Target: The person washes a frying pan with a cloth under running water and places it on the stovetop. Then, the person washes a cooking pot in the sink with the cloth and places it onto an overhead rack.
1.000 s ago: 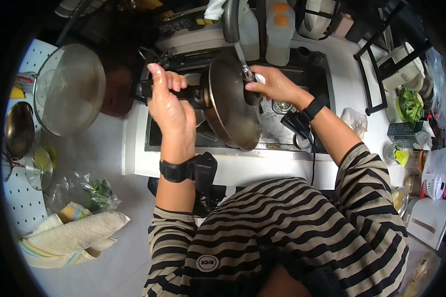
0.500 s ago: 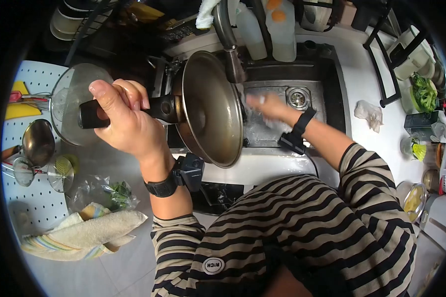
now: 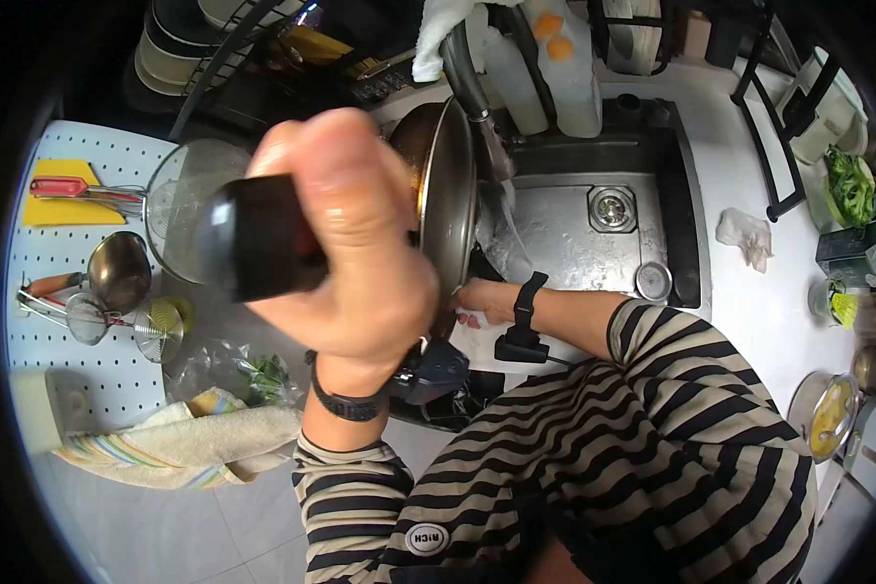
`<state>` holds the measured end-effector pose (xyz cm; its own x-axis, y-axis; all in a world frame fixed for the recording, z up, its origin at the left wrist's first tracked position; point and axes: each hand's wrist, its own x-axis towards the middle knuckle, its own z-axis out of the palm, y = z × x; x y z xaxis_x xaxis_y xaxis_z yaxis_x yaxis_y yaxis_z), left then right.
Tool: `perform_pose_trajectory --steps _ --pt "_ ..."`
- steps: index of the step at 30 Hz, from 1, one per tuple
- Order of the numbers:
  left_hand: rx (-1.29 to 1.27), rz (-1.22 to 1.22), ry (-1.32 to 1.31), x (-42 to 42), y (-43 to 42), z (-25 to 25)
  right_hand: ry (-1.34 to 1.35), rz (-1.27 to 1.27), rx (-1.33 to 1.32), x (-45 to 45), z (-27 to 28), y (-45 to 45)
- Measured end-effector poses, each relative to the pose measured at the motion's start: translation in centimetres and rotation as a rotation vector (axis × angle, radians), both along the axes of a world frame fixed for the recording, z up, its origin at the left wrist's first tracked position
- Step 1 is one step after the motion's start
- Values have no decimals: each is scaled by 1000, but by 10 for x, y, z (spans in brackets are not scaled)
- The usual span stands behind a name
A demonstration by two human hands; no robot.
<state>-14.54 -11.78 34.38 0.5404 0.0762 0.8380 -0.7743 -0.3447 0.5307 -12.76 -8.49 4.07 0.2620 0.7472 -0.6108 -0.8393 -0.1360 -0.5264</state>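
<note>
My left hand (image 3: pixel 360 234) is wrapped round the black handle of a metal pan (image 3: pixel 446 185), raised close to the camera. The pan is tilted on its side at the left end of the sink (image 3: pixel 574 229). Low by the pan's rim, my right hand (image 3: pixel 485 302) has its fingers curled against something white, too small to make out. Water runs from the faucet (image 3: pixel 493 146) beside the pan into the sink.
Ladles and strainers hang on a white pegboard (image 3: pixel 58 263) at the left, above a towel (image 3: pixel 195 443). Bottles (image 3: pixel 566 78) stand behind the sink. A crumpled cloth (image 3: pixel 746 237), greens (image 3: pixel 850 187) and a bowl (image 3: pixel 829 417) are at the right.
My left hand has lifted the pan's handle up toward the camera, and the pan is turned more edge-on. My right hand has left the faucet and moved down to the pan's lower rim.
</note>
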Motion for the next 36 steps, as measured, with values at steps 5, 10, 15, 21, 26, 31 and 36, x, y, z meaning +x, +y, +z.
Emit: perform_pose_trajectory --steps 5,10,15,21,26,31,36 --pt "233 63 -18 -1 -2 10 -11 99 51 -3 1 6" --pt "76 113 -31 -8 15 32 -112 158 39 -8 19 -16" --pt "-170 -67 32 -32 82 52 -182 139 -41 -13 36 -91" --pt "-519 -131 13 -59 133 -17 -257 -168 -205 -19 52 -185" --pt "-871 -284 88 -48 169 -109 -339 -463 -343 -28 42 -232" --pt "-1117 -338 178 -41 174 -171 -365 -610 -436 -44 41 -255" --pt "-1222 -418 252 -54 174 -198 -380 -666 -449 -71 39 -264"
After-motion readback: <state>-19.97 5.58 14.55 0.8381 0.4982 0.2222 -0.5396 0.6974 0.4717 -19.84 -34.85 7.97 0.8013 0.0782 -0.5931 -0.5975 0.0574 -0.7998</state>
